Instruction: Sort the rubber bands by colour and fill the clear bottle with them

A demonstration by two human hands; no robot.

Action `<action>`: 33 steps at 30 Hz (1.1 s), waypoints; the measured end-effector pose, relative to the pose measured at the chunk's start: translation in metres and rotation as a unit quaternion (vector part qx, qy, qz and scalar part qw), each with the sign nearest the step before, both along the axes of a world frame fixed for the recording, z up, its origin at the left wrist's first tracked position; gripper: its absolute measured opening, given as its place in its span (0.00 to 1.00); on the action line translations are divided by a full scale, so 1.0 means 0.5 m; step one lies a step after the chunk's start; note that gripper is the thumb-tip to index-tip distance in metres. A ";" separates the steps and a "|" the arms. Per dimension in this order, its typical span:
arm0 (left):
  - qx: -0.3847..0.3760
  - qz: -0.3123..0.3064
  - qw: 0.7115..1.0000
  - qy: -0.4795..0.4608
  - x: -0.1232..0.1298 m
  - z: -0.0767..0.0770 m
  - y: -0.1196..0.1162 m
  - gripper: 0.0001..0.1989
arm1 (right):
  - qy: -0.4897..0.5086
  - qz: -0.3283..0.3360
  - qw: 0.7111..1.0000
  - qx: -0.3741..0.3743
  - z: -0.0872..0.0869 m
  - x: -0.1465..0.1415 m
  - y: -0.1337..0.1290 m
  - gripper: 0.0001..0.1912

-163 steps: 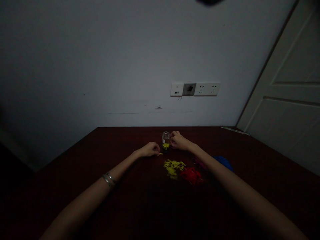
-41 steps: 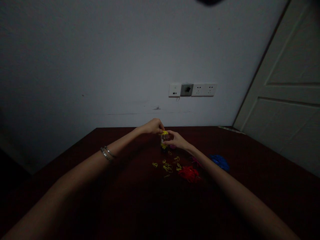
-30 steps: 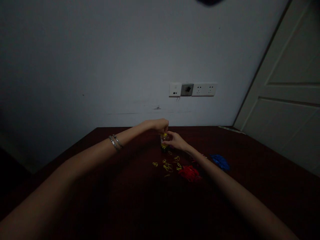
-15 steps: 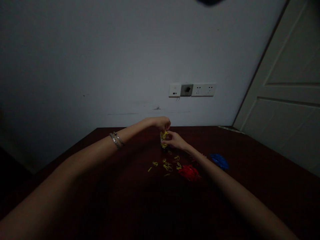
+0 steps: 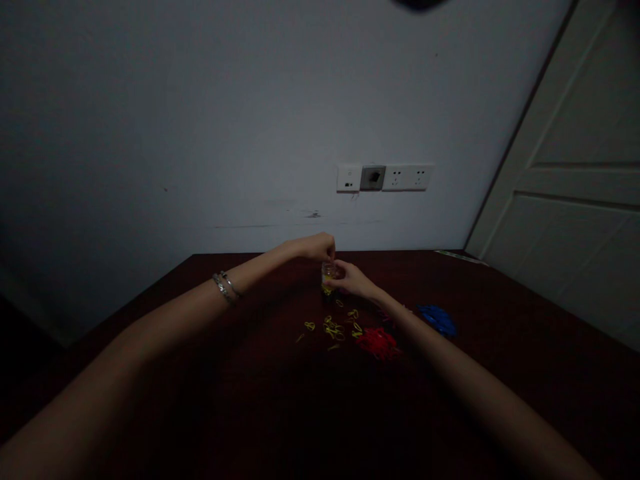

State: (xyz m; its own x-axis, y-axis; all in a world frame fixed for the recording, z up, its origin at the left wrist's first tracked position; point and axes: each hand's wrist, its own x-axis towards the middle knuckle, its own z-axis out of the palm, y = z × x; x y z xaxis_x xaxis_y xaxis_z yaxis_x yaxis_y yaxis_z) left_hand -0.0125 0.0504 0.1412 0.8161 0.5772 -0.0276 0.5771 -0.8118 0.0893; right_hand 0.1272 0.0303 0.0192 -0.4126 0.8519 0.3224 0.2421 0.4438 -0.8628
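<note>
My right hand (image 5: 354,279) is wrapped round a small clear jar (image 5: 328,269), which stands upright on the dark table. Yellow rubber bands (image 5: 327,288) show through its side. Just above the jar's mouth is my left hand (image 5: 321,247), its fingers pinched and pointing down; whatever they hold is hidden. In front of the jar, several loose yellow rubber bands (image 5: 332,329) lie scattered. A heap of red rubber bands (image 5: 379,343) sits beside them, to the right.
Beyond my right forearm lies a heap of blue rubber bands (image 5: 437,320). The dark red-brown table (image 5: 250,373) meets a pale wall (image 5: 260,133) with switches and sockets (image 5: 407,177). A panelled door (image 5: 575,200) stands at the right. The room is dim.
The yellow rubber bands that stuck up at the jar's mouth now sit lower inside it. My left hand has shifted slightly left. My right hand keeps its hold on the jar.
</note>
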 end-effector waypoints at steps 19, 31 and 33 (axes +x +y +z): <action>-0.182 0.071 0.980 -0.041 -0.152 -0.204 -0.153 0.30 | -0.289 0.011 0.957 -0.029 -0.012 0.103 -0.101 0.26; -0.205 0.036 0.978 -0.008 -0.116 -0.213 -0.172 0.13 | -0.331 0.125 0.931 0.087 -0.003 -0.006 -0.167 0.09; -0.206 0.028 0.978 -0.005 -0.119 -0.214 -0.168 0.10 | -0.343 0.126 0.923 0.122 -0.010 -0.014 -0.168 0.04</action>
State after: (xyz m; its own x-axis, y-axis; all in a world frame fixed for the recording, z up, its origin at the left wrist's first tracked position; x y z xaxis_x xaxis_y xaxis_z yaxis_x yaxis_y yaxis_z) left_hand -0.0721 -0.0338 0.0340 0.7849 0.5625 -0.2600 0.6173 -0.6730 0.4075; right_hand 0.1200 -0.0534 0.0141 -0.7658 0.6379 0.0819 0.5567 0.7212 -0.4121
